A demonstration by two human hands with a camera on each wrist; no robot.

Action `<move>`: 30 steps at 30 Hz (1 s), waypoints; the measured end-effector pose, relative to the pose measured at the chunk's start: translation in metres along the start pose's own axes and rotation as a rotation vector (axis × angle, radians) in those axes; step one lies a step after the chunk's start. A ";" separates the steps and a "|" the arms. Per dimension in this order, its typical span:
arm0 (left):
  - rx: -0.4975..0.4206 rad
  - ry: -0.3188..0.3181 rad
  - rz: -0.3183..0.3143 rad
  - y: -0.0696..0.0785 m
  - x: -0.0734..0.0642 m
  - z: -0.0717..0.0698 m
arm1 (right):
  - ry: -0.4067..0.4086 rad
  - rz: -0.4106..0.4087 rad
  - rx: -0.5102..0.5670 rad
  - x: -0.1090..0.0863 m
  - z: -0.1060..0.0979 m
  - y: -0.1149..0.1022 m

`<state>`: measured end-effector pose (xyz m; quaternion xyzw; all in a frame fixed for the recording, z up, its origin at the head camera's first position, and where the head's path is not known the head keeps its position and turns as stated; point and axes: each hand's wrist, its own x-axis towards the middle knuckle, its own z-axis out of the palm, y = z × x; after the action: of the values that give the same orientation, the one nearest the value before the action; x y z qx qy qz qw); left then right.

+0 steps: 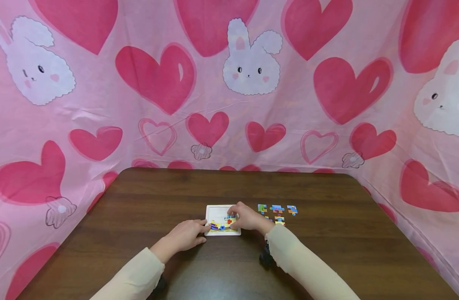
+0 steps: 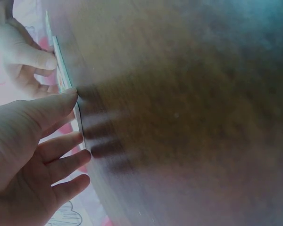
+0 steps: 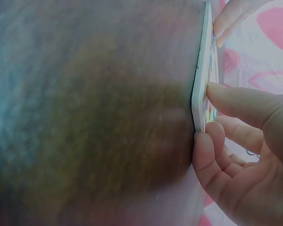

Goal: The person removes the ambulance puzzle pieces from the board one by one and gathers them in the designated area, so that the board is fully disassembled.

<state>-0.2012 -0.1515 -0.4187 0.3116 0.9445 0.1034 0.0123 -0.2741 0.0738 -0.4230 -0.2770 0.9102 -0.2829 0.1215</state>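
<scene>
A small white-framed jigsaw tray [image 1: 223,234] lies on the table with several colourful pieces fitted along its near side; its far left part shows a pale base. My left hand [image 1: 187,234] rests at the tray's left edge, its fingers fairly straight, with fingertips along the rim in the left wrist view. Over the tray's right half is my right hand [image 1: 249,217], index finger and thumb bent around a jigsaw piece [image 1: 230,218]. In the right wrist view the thumb [image 3: 240,104] touches the tray's face, and other fingers lie against its edge. The right index fingertip is hidden there.
Right of the tray lie several loose jigsaw pieces [image 1: 277,208], some partly hidden behind the right hand. The brown wooden table [image 1: 169,187] ends at a pink cloth backdrop [image 1: 214,96] with hearts and rabbits. Dark wrist devices [image 1: 266,256] show beneath the sleeves.
</scene>
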 end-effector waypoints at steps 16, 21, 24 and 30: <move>-0.007 0.000 0.000 0.001 0.000 -0.001 | -0.003 0.005 0.099 -0.002 0.000 -0.001; 0.009 0.018 0.014 0.000 0.000 0.000 | 0.014 -0.012 0.087 -0.003 0.001 0.001; 0.001 0.013 0.007 -0.001 0.000 0.001 | 0.027 -0.022 0.066 -0.003 0.001 0.002; -0.009 0.002 -0.004 -0.001 0.000 0.001 | 0.038 0.002 0.082 -0.004 0.000 0.001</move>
<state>-0.2014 -0.1524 -0.4197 0.3095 0.9446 0.1082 0.0128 -0.2710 0.0767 -0.4233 -0.2653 0.9004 -0.3249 0.1159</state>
